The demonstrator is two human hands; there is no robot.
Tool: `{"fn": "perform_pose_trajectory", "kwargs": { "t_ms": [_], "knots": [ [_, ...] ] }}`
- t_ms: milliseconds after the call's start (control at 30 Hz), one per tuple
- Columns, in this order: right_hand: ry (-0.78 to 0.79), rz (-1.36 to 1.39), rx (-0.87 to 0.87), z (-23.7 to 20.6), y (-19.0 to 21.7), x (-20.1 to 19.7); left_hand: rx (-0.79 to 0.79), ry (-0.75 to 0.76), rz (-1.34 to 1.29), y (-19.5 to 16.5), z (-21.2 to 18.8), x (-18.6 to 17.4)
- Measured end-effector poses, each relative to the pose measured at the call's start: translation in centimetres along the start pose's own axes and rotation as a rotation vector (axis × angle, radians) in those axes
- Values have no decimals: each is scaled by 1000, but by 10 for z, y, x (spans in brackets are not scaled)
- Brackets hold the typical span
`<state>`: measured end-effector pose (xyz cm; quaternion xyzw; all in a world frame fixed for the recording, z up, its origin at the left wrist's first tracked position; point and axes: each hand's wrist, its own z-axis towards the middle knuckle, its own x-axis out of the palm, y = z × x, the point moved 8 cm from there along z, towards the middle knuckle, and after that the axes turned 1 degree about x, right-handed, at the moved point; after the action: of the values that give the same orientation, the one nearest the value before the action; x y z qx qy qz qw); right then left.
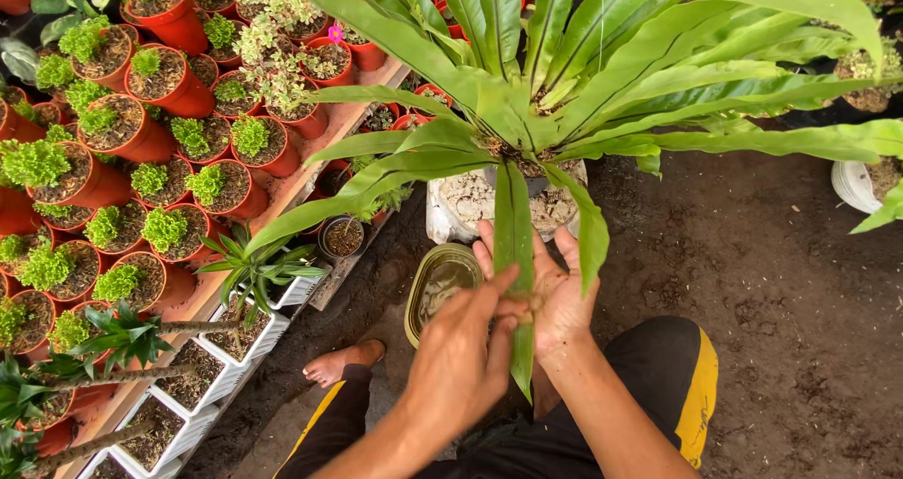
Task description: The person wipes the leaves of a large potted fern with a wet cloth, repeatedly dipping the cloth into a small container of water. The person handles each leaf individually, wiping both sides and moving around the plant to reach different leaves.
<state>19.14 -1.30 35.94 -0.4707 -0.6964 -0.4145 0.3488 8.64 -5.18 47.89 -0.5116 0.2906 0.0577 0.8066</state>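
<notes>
A large bird's-nest fern (564,84) grows in a white pot (440,217) on the dirt ground. One long frond (514,244) hangs down toward me. My left hand (461,352) pinches this frond between thumb and fingers about two thirds of the way down. My right hand (562,295) lies palm up beneath the same frond, fingers spread, backing the leaf. The frond's tip points down past both hands toward my dark shorts.
A round olive-green tin (435,289) lies on the ground just left of my hands. My bare foot (343,361) rests on the soil. Several red pots (141,131) of small green plants and white square planters (202,385) fill the left side. Another white pot (854,185) stands at right.
</notes>
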Motion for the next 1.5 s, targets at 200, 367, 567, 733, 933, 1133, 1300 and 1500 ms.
{"fn": "perform_pose_trajectory", "kwargs": {
  "t_ms": [200, 367, 567, 733, 933, 1133, 1300, 1500],
  "knots": [
    [165, 509, -29, 11, -1, 27, 14, -321, -29, 0, -46, 3],
    [230, 596, -22, 21, -6, 37, 15, -588, -246, 20, -90, 29],
    [-71, 12, -231, 25, 10, -26, -307, -798, -579, 124, -138, 25],
    [-333, -372, -649, 18, 104, -72, -763, -264, -121, 273, -135, 47],
    [191, -1104, -729, 61, 155, 33, -734, -36, 164, 390, -100, 123],
    [271, -1553, -928, 78, 157, 94, -798, 93, 350, 442, -78, 178],
    [153, -1408, -885, 107, 188, 81, -811, 133, 403, 458, -62, 194],
    [136, -1289, -756, 126, 230, 56, -854, 99, 440, 473, -59, 197]
  ]
}}
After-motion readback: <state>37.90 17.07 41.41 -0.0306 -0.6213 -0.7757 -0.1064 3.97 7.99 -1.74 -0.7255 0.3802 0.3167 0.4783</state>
